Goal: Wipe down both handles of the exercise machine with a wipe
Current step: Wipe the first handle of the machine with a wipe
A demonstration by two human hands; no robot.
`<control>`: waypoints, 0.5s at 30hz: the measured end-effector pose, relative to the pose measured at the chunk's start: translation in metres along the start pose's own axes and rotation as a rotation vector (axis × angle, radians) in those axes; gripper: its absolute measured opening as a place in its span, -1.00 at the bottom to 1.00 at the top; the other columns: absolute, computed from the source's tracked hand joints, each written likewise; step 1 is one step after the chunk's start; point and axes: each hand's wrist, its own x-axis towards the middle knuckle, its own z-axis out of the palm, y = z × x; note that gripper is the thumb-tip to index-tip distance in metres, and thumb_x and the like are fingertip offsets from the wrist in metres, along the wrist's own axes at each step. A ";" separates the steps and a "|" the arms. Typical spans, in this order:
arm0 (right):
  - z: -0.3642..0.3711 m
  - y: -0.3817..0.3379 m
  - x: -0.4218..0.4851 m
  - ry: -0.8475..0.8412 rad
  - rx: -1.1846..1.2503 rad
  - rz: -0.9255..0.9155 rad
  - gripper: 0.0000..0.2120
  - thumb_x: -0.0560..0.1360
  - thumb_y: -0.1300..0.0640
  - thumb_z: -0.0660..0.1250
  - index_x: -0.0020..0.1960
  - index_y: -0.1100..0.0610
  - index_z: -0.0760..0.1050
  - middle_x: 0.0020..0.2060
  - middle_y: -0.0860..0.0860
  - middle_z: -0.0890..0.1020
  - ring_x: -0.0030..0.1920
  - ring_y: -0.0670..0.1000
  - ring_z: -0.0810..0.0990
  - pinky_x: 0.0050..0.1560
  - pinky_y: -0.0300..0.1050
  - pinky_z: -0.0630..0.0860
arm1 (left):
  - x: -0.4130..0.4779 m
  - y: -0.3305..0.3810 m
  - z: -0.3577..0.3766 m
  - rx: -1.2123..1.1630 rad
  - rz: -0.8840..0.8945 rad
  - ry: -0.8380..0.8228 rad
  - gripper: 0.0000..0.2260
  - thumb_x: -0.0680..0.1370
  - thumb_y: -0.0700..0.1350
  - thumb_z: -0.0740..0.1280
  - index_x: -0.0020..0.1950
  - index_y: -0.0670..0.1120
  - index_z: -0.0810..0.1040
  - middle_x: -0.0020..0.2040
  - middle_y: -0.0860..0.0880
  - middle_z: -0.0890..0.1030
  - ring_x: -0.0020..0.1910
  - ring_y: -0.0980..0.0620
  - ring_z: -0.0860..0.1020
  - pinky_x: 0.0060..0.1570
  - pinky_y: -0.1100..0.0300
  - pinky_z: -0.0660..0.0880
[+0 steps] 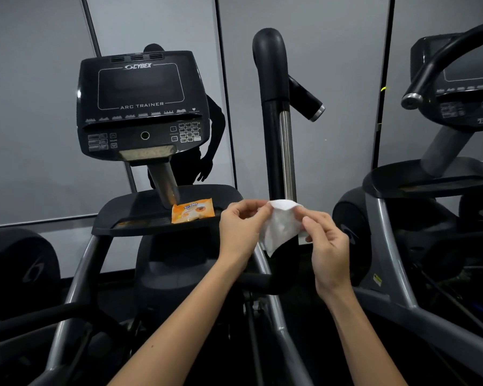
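Observation:
A white wipe [280, 228] hangs between my two hands in front of the machine. My left hand [239, 228] pinches its upper left edge and my right hand [328, 243] pinches its right edge. Just behind the wipe rises the right handle [271, 87], a tall black upright bar with a chrome strip and a curved top. An orange wipe pack [192, 210] lies on the black tray [140, 215] under the console. The left handle is not in view.
The Cybex Arc Trainer console [141, 104] stands at upper left on a grey post. A second machine [441, 129] with its own curved bar stands close on the right. Grey frame tubes [78, 277] run down either side of my arms. Grey wall panels stand behind.

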 end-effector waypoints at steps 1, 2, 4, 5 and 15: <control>0.000 -0.002 0.001 -0.005 -0.011 -0.027 -0.71 0.52 0.36 0.20 -0.11 0.03 0.59 -0.08 0.07 0.59 -0.13 -0.22 0.57 -0.12 -0.42 0.47 | 0.002 0.001 0.000 0.017 -0.015 0.019 -0.97 0.44 -0.13 0.42 -0.19 -0.02 0.65 -0.04 -0.24 0.61 -0.10 -0.06 0.59 -0.09 0.18 0.53; -0.001 -0.003 0.002 -0.008 -0.031 -0.055 -0.71 0.50 0.37 0.23 -0.11 0.01 0.59 -0.10 0.08 0.61 -0.15 -0.18 0.58 -0.14 -0.42 0.47 | 0.004 0.001 0.001 0.016 -0.040 0.026 -0.96 0.45 -0.12 0.41 -0.19 0.00 0.64 -0.05 -0.26 0.61 -0.11 -0.07 0.58 -0.10 0.14 0.54; 0.002 -0.004 0.004 0.011 -0.073 -0.111 -0.70 0.47 0.37 0.29 -0.13 -0.03 0.59 -0.12 0.11 0.61 -0.19 -0.12 0.56 -0.17 -0.40 0.48 | 0.008 0.004 0.003 -0.032 -0.098 0.028 -0.93 0.47 -0.14 0.39 -0.19 0.00 0.62 -0.10 -0.22 0.63 -0.13 -0.04 0.60 -0.09 0.10 0.56; 0.004 -0.004 0.006 0.036 -0.078 -0.130 -0.69 0.46 0.37 0.31 -0.13 -0.04 0.59 -0.13 0.11 0.60 -0.21 -0.13 0.54 -0.18 -0.39 0.47 | 0.010 0.006 0.006 -0.073 -0.125 0.026 -0.92 0.49 -0.16 0.37 -0.18 0.00 0.61 -0.15 -0.16 0.64 -0.17 0.00 0.60 -0.13 0.12 0.56; 0.027 -0.006 0.029 0.194 -0.079 -0.088 -0.75 0.56 0.28 0.18 -0.02 -0.04 0.51 0.06 0.04 0.53 -0.10 -0.32 0.53 -0.05 -0.43 0.46 | 0.015 0.013 0.025 -0.381 -0.205 -0.076 -0.69 0.53 -0.08 0.33 0.26 -0.09 0.50 0.18 -0.08 0.60 0.20 0.00 0.54 0.29 0.01 0.43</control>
